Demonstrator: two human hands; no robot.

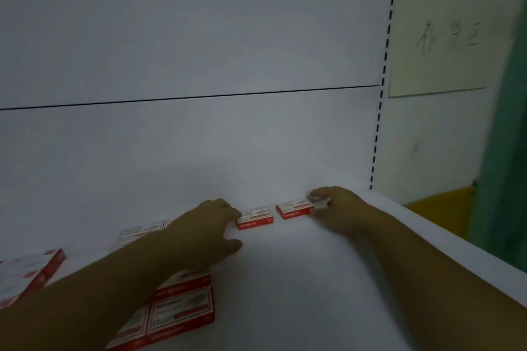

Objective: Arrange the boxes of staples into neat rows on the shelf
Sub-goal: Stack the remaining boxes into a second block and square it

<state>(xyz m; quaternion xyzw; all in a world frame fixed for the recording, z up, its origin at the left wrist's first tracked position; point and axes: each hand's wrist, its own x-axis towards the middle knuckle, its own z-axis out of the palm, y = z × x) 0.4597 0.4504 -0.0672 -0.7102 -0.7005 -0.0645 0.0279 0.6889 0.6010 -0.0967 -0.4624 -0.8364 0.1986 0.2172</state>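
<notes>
Seemingly, in the head view, the right hand [339, 208] pinches the end of the right box [295, 208] while the left hand [208, 225] lays fingers over the left box [256, 218], grip unclear; both sit back on the shelf [313, 279], and one-ended pushing could skew the row

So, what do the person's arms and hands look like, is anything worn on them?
The left forearm and the right forearm are bare, with no sleeves in view. The left hand and the right hand carry no gloves, and I see no watch, ring or bracelet, though the picture is blurred.
</notes>
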